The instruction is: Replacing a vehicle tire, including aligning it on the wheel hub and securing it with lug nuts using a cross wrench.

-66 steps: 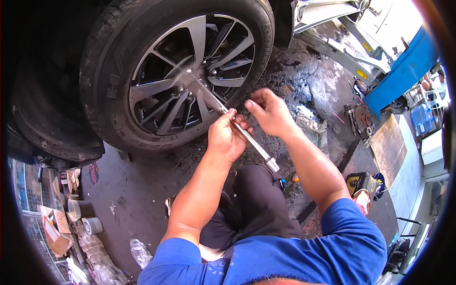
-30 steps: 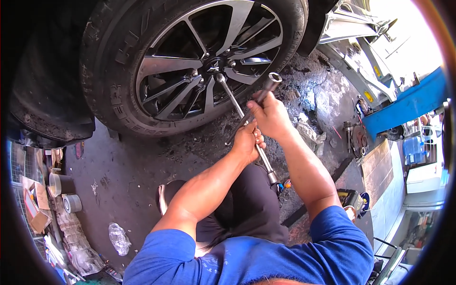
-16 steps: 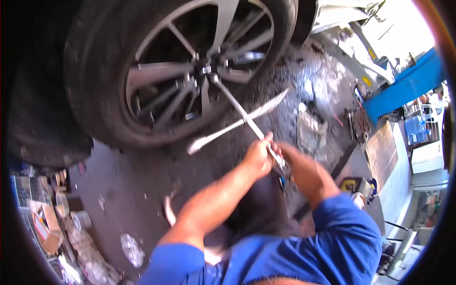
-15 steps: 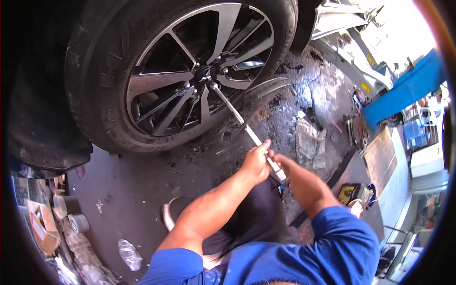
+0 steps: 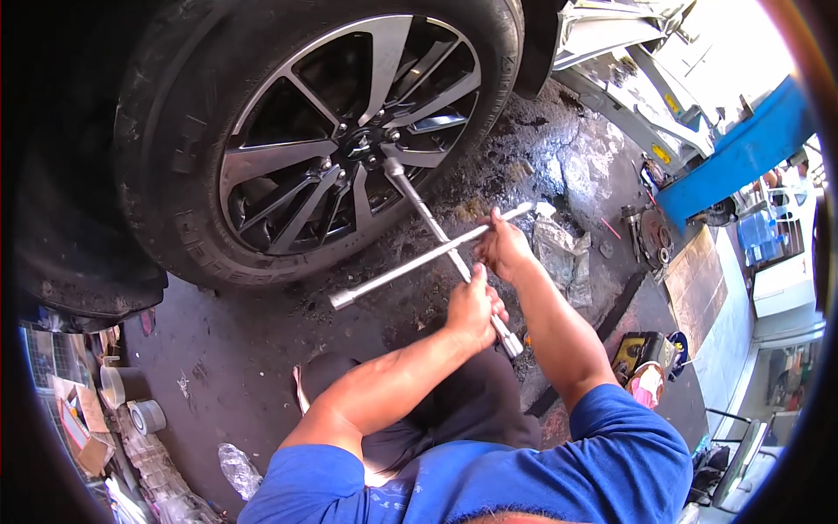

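Note:
A large wheel (image 5: 381,70) with a black tyre and a black-and-silver alloy rim stands upright in front of me, lug nuts around its hub. A metal four-way lug wrench (image 5: 422,212) points at the hub. Its far socket sits just right of the lowest lug nut (image 5: 373,162) and looks to be off it. My left hand (image 5: 476,310) is closed round the wrench's near arm, below the crossing. On the right part of the crossbar, my right hand (image 5: 506,250) is closed with its fingers against the bar, partly hidden.
A blue lift arm (image 5: 738,166) slants across the right. Crumpled clear plastic (image 5: 559,262) lies on the oily floor near my right hand. Tape rolls (image 5: 147,417) and a cardboard box (image 5: 85,428) are at lower left. A yellow-and-black case (image 5: 640,351) stands at right.
The wrench's socket has come away from the lug nut. Its crossbar, blurred before, now shows broadside. My right hand has moved up from near the wrench's near end to the crossbar.

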Motion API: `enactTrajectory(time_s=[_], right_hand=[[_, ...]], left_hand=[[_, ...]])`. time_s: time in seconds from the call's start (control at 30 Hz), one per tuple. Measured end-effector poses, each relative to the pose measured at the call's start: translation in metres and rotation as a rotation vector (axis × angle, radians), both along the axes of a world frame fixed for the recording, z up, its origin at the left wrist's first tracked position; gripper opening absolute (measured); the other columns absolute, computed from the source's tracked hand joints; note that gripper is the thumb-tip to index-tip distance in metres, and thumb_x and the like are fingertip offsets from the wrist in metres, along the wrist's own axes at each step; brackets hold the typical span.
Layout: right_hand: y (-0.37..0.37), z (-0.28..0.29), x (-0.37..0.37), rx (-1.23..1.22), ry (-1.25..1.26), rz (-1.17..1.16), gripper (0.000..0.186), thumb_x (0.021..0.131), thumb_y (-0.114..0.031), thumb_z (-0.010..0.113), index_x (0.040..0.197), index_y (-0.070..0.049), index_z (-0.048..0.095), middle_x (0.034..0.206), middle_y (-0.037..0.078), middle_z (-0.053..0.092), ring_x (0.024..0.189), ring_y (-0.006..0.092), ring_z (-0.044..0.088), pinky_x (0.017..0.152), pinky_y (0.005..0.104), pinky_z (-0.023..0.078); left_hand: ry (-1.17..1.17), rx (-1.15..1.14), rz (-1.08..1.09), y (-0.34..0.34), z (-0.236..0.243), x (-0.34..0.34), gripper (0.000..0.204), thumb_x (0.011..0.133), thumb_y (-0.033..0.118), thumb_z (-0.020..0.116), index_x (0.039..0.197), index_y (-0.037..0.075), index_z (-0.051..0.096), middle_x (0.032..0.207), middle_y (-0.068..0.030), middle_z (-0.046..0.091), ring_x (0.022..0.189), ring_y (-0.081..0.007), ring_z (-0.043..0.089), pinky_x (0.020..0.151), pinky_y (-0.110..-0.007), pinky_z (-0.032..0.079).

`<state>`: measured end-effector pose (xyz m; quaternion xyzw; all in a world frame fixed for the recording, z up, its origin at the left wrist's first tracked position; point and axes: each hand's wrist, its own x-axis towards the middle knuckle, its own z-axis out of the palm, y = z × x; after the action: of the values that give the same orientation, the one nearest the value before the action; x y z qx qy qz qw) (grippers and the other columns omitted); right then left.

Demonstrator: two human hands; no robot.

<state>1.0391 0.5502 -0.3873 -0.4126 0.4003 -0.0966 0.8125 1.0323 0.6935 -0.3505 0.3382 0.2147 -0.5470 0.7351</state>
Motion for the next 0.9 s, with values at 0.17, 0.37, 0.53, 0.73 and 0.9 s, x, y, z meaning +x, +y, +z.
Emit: enactTrajectory(time_s=[0.17,0.37,0.53,0.73,0.9], right_hand=[[-0.006,0.051,0.009,-0.524,-0.074,-0.095,0.04,0.099,-0.041,0.051,0.099,0.0,0.053,0.065,0.006,0.057,0.051,0.0128,0.056,0.044,0.026,0.045],[0.009,0.129,0.038,-1.424,0.061,0.314,0.032,0.091,-0.029,0.063,0.1,0.001,0.061,0.076,0.015,0.065,0.072,0.0299,0.067,0.066,0.0411,0.052],[0.04,0.148,0.081,-2.302,-0.542,1.114,0.028,0.069,-0.04,0.073,0.077,-0.015,0.062,0.076,0.0,0.059,0.075,0.0217,0.06,0.07,0.0383,0.05],[-0.044,0.067,0.004,-1.335,0.639,1.267,0.036,0.09,-0.041,0.053,0.103,-0.013,0.071,0.109,0.01,0.068,0.105,0.0304,0.062,0.085,0.0416,0.049],[-0.06,-0.053,-0.076,-1.07,0.923,1.107,0.05,0.094,-0.049,0.047,0.101,-0.006,0.071,0.101,0.018,0.069,0.099,0.0361,0.063,0.086,0.0432,0.049]], left_hand=[[-0.082,-0.096,0.004,-0.008,0.01,-0.003,0.036,0.1,0.043,0.046,0.08,0.015,0.038,0.058,0.0019,0.033,0.049,-0.0131,0.036,0.051,-0.035,0.037],[-0.021,-0.276,-0.064,-0.03,0.006,0.028,0.034,0.101,0.04,0.046,0.077,0.015,0.041,0.055,0.002,0.033,0.048,-0.0129,0.034,0.051,-0.034,0.037],[-0.086,-0.301,-0.159,-0.039,0.008,0.003,0.026,0.1,0.026,0.047,0.08,0.01,0.05,0.06,-0.0028,0.046,0.059,-0.0175,0.051,0.064,-0.038,0.046],[-0.026,-0.306,-0.059,-0.045,0.004,0.002,0.035,0.102,0.034,0.045,0.08,0.007,0.048,0.067,-0.0048,0.049,0.067,-0.0214,0.052,0.072,-0.041,0.048],[-0.052,-0.234,-0.033,-0.055,-0.001,0.034,0.031,0.103,0.036,0.04,0.083,0.013,0.045,0.065,-0.002,0.047,0.062,-0.0199,0.049,0.073,-0.044,0.046]])
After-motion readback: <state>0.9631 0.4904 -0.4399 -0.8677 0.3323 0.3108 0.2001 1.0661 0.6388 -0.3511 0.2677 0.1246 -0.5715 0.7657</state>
